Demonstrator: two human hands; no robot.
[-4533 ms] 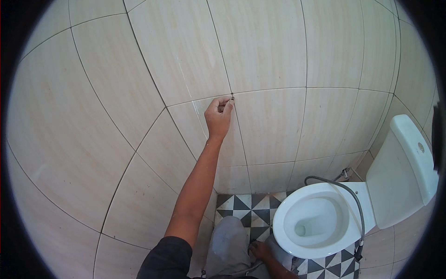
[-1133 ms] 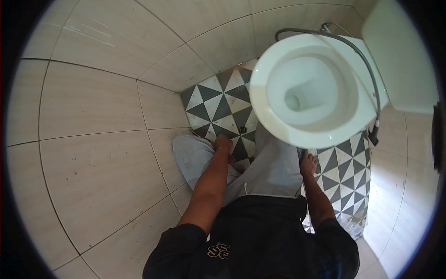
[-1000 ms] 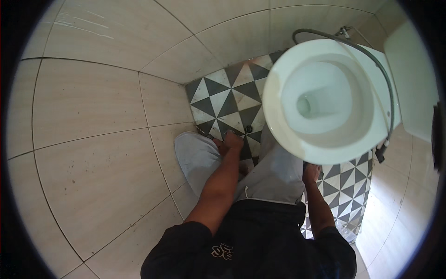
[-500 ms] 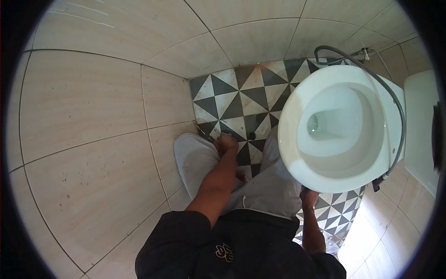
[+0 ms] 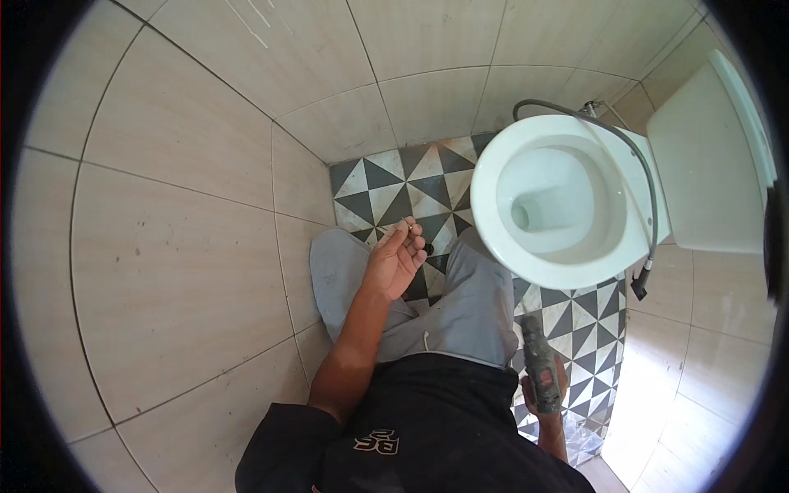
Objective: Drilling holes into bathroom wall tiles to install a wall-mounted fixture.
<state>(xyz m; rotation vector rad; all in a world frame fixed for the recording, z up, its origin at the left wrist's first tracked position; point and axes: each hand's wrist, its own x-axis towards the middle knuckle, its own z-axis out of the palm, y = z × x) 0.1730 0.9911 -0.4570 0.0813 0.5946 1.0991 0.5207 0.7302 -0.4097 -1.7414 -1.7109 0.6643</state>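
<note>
My left hand point(image 5: 396, 261) is palm up above the tiled floor, in front of my bent knees. Its thumb and fingertips pinch something small and thin that I cannot make out. Low on the right, my right hand point(image 5: 560, 386) wraps round a dusty, dark power drill point(image 5: 540, 366) with a red patch on its body. The drill's narrow end points away from me, just short of the toilet bowl. That white toilet bowl point(image 5: 485, 197) stands to the right with no seat on it, and a little water shows inside.
A grey hose point(image 5: 651, 185) with a dark sprayer end lies across the bowl's back. The white cistern point(image 5: 699, 164) is behind it. Beige tiled walls point(image 5: 181, 271) close in on the left and far sides. A small dark round spot point(image 5: 428, 249) marks the patterned floor point(image 5: 362, 205).
My left hand has lifted from near the floor and turned palm up. My right hand has come out from beside the bowl's rim, with the drill now showing. The whole view has shifted.
</note>
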